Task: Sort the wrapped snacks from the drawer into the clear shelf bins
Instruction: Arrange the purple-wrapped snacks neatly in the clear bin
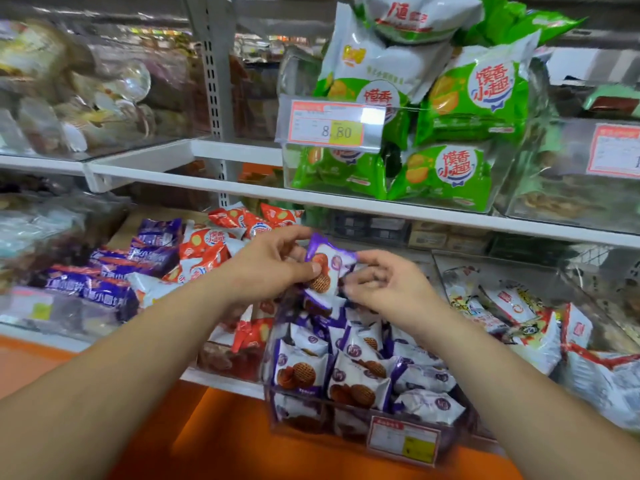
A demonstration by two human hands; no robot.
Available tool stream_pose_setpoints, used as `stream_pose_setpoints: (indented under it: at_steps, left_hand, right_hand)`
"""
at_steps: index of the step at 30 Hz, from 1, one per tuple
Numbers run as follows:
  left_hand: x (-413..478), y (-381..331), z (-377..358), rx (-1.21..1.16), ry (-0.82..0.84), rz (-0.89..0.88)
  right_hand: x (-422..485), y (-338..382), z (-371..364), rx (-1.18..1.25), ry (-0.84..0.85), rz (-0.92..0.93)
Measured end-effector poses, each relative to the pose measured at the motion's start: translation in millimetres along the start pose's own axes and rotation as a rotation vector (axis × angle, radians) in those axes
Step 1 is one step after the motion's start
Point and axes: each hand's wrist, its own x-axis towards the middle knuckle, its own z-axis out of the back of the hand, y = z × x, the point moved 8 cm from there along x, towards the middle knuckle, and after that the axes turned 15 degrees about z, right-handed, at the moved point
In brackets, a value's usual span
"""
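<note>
The left hand [273, 266] and right hand [386, 287] hold one purple-and-white snack packet [328, 268] between them, directly above the clear bin [346, 429] at the lower shelf's front edge. Left thumb and fingers pinch the packet's left side; right fingers curl on its right edge. Matching packets fill the bin. Green packs [481, 95] fill an upper-shelf bin.

You are holding a packet [327, 268] showing purple edges, a white face and brown lattice-patterned biscuits; the binned packets [360, 379] are wearing the same print. The upper packets [481, 98] are showing green with yellow rounds, the left packets [204, 247] orange-red and white, the bars [100, 285] deep purple. The price tag [329, 128] is showing a red border and yellow patch.
</note>
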Motion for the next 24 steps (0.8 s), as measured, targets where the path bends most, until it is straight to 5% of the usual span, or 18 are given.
stream_pose_setpoints:
  at_steps: [5,10,24]
  left_hand:
    - [4,9,5,0.018,0.015,0.010]
    - [8,7,17,0.502,-0.180,-0.149]
    - [0,21,11,0.732,-0.190,-0.200]
  right_hand:
    - [11,-1,-18,0.081,-0.037,0.008]
    - [22,0,-27,-0.521,0.167,0.157]
    - [27,-22,-46,-0.953,0.341,0.090]
